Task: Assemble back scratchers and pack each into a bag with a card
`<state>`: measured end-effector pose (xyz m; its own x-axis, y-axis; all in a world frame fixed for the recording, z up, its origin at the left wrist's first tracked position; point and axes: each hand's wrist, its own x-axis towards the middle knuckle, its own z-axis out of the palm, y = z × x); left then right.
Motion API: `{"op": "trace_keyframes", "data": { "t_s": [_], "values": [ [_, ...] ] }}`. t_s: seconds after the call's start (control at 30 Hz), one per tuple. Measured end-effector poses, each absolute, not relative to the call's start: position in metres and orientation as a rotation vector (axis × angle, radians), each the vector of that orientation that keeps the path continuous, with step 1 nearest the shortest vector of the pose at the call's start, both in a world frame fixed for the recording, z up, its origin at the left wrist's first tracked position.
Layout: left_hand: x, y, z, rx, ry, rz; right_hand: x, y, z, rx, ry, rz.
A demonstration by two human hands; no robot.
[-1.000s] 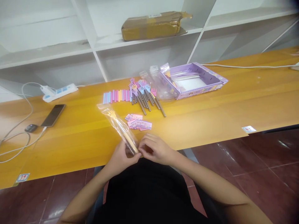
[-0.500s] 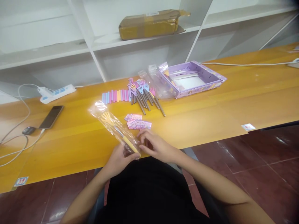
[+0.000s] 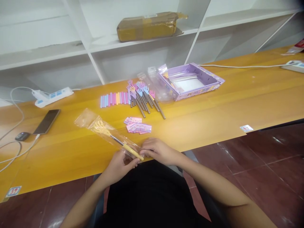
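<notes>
A yellow back scratcher with a hand-shaped head lies inside a clear plastic bag, tilted with its head towards the far left. My left hand is closed round the bagged handle end from the near side. At the handle's tip my right hand pinches, its fingertips on or against the bag's end. Just beyond lie small pink printed cards. Farther back is a pile of back scratchers with coloured heads and metal rods, beside a row of coloured handle tubes.
A purple open box stands at the back, with clear bags against its left side. On the left are a phone, a black earbud-case-like object, cables and a power strip. A taped parcel sits on the shelf.
The bagged back scratcher has swung lower and to the left at its head end. My right hand's fingers, apart from the handle half a second ago, now meet its tip. The view has shifted slightly.
</notes>
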<state>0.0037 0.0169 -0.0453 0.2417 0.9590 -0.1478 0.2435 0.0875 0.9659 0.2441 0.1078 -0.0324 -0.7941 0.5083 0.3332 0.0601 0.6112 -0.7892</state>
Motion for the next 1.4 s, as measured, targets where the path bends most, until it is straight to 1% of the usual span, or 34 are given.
{"op": "trace_keyframes", "data": {
  "t_s": [0.27,0.5,0.57,0.63,0.73,0.8,0.93,1.03,1.07,1.1,1.17,1.23,1.3,1.4],
  "values": [
    [0.001,0.017,-0.051,1.494,1.278,0.865,0.242,0.102,-0.037,-0.479,-2.253,1.027],
    [0.003,0.018,-0.044,1.468,1.269,0.906,0.244,0.105,-0.034,-0.473,-2.302,1.075],
    [0.003,0.017,-0.044,1.413,1.272,0.984,0.245,0.105,-0.031,-0.479,-2.307,1.136],
    [0.002,0.017,-0.047,1.300,1.275,1.139,0.246,0.102,-0.029,-0.410,-2.342,1.232],
    [0.001,0.021,-0.050,0.942,1.258,1.470,0.248,0.089,-0.026,-0.228,-2.490,1.270],
    [0.001,0.024,-0.049,0.706,1.247,1.598,0.249,0.077,-0.025,-0.196,-2.624,1.286],
    [0.001,0.028,-0.045,0.599,1.313,1.646,0.253,0.064,-0.025,-0.220,-2.849,1.423],
    [0.002,0.028,-0.049,0.666,1.317,1.603,0.261,0.079,-0.022,-0.302,-2.693,1.539],
    [0.002,0.028,-0.052,0.691,1.314,1.589,0.264,0.088,-0.022,-0.404,-2.566,1.488],
    [0.002,0.028,-0.053,0.719,1.313,1.581,0.267,0.097,-0.022,-0.535,-2.436,1.355],
    [0.002,0.029,-0.054,0.804,1.326,1.585,0.270,0.114,-0.024,-0.793,-2.223,0.931],
    [0.000,0.031,-0.047,0.988,1.360,1.555,0.270,0.126,-0.031,-0.913,-2.169,0.590],
    [-0.003,0.035,-0.035,1.246,1.392,1.477,0.268,0.133,-0.039,-0.904,-2.249,0.455],
    [-0.008,0.041,-0.015,1.507,1.398,1.386,0.265,0.135,-0.048,-0.857,-2.347,0.405]
  ]
}}
